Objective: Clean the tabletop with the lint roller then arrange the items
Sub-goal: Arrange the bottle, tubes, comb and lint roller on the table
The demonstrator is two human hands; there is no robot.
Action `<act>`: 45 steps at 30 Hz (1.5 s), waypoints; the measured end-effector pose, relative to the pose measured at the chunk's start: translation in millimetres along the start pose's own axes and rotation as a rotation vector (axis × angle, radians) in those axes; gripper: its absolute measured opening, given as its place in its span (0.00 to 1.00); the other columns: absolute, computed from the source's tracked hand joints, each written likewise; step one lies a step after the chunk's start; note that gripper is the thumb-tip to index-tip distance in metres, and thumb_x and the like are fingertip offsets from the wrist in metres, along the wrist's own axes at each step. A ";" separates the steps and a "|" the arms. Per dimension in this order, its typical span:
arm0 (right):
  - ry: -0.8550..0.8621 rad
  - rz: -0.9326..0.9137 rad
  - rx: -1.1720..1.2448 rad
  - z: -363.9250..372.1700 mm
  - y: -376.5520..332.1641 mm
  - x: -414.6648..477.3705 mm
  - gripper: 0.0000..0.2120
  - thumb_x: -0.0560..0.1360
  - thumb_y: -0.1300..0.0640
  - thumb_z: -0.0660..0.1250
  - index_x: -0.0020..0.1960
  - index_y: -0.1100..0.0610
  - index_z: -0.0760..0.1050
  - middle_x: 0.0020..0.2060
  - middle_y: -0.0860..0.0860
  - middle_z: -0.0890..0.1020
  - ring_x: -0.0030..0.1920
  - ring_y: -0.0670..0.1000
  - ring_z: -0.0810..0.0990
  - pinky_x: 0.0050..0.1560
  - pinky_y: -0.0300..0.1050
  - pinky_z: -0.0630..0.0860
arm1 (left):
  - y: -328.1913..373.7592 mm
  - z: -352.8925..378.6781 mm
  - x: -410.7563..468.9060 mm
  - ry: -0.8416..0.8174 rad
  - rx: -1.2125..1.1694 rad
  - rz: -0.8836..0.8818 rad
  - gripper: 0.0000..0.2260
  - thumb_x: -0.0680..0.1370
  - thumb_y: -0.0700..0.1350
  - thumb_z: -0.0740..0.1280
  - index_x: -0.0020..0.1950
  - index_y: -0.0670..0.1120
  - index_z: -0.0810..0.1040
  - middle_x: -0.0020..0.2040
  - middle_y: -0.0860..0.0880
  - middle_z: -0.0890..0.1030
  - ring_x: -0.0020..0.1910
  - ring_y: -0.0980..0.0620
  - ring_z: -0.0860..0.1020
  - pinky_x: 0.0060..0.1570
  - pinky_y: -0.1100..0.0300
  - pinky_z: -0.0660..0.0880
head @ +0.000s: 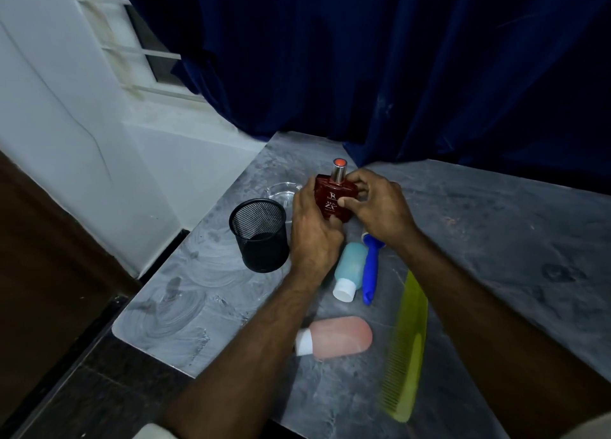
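Observation:
A red perfume bottle point(333, 196) with a silver neck and orange cap stands upright near the middle of the grey tabletop point(479, 240). My left hand point(310, 230) wraps its left side and my right hand point(377, 207) pinches its right side. Just below my hands lies the blue-handled lint roller point(371, 268), its roll end partly under my right wrist. Beside it lies a blue bottle with a white cap point(348, 270). Nearer me lie a pink bottle point(340, 337) and a yellow-green comb point(406, 349).
A black mesh pen cup point(259, 237) stands left of my hands, with a clear glass dish point(281, 192) behind it. A dark blue curtain point(396, 74) hangs along the table's far edge. The table's left edge drops to a dark floor point(99, 389).

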State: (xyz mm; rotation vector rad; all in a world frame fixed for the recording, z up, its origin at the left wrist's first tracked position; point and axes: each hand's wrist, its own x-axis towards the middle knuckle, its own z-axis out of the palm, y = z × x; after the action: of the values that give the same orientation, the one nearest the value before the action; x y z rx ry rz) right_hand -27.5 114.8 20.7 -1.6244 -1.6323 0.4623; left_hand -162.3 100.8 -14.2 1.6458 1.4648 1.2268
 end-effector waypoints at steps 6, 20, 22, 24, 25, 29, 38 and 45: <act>-0.006 -0.001 -0.036 0.7 -0.6 -0.6 0.16 0.74 0.59 0.76 0.61 0.53 0.80 0.55 0.49 0.86 0.55 0.48 0.84 0.60 0.51 0.82 | -1.5 -2.1 -0.3 -0.043 -0.145 -0.045 0.37 0.75 0.28 0.65 0.84 0.43 0.65 0.75 0.43 0.75 0.73 0.46 0.77 0.71 0.43 0.77; -0.011 0.007 -0.072 -3.3 -0.7 -6.5 0.18 0.75 0.59 0.76 0.64 0.53 0.79 0.56 0.49 0.86 0.55 0.48 0.84 0.60 0.51 0.82 | 3.2 -8.5 -12.4 -0.065 -0.192 -0.066 0.36 0.76 0.28 0.66 0.84 0.43 0.66 0.76 0.44 0.74 0.73 0.50 0.77 0.72 0.48 0.77; -0.018 0.012 -0.064 -4.5 -1.4 -6.6 0.18 0.75 0.59 0.76 0.64 0.53 0.80 0.55 0.49 0.86 0.54 0.48 0.84 0.60 0.51 0.82 | 4.0 -10.1 -11.8 -0.078 -0.194 -0.068 0.36 0.75 0.29 0.66 0.84 0.43 0.66 0.75 0.44 0.75 0.73 0.48 0.77 0.73 0.46 0.76; -0.032 0.024 -0.051 -6.0 -1.6 -8.1 0.21 0.74 0.60 0.76 0.66 0.53 0.79 0.56 0.50 0.86 0.54 0.47 0.85 0.60 0.50 0.83 | 7.1 -12.8 -13.7 -0.095 -0.169 -0.056 0.36 0.74 0.34 0.67 0.83 0.45 0.66 0.75 0.45 0.75 0.74 0.47 0.76 0.74 0.44 0.75; -0.032 0.035 -0.045 -7.5 -1.0 -9.4 0.23 0.74 0.60 0.77 0.67 0.54 0.78 0.57 0.51 0.86 0.54 0.47 0.85 0.60 0.49 0.83 | 9.2 -14.1 -15.1 -0.104 -0.148 -0.051 0.37 0.72 0.38 0.68 0.83 0.46 0.67 0.75 0.46 0.75 0.74 0.47 0.75 0.74 0.44 0.74; 0.110 0.080 -0.103 -21.8 5.7 -20.6 0.22 0.72 0.57 0.77 0.65 0.53 0.77 0.53 0.49 0.85 0.48 0.46 0.84 0.55 0.45 0.82 | 12.5 -18.3 -21.6 -0.133 -0.057 -0.102 0.41 0.75 0.47 0.72 0.86 0.44 0.59 0.83 0.45 0.66 0.82 0.47 0.65 0.80 0.44 0.66; 0.291 0.140 -0.253 -39.6 14.9 -69.5 0.12 0.71 0.53 0.75 0.51 0.52 0.76 0.40 0.46 0.81 0.41 0.51 0.81 0.46 0.45 0.77 | 6.3 -22.2 -36.7 -0.174 -0.011 -0.044 0.40 0.78 0.41 0.75 0.87 0.44 0.59 0.84 0.44 0.65 0.83 0.47 0.66 0.80 0.45 0.67; 0.089 0.332 -0.485 -19.4 3.1 -86.9 0.25 0.72 0.34 0.71 0.50 0.56 0.81 0.46 0.55 0.86 0.49 0.57 0.84 0.45 0.44 0.72 | 0.4 -29.2 -54.5 -0.243 0.168 0.070 0.30 0.78 0.42 0.76 0.80 0.42 0.73 0.73 0.46 0.81 0.71 0.50 0.80 0.73 0.54 0.75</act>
State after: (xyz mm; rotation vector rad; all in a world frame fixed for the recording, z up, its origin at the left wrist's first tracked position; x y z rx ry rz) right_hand -21.0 26.9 7.9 -2.2600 -1.4836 0.1546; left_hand -186.5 44.0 -15.6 1.8990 1.3985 0.9209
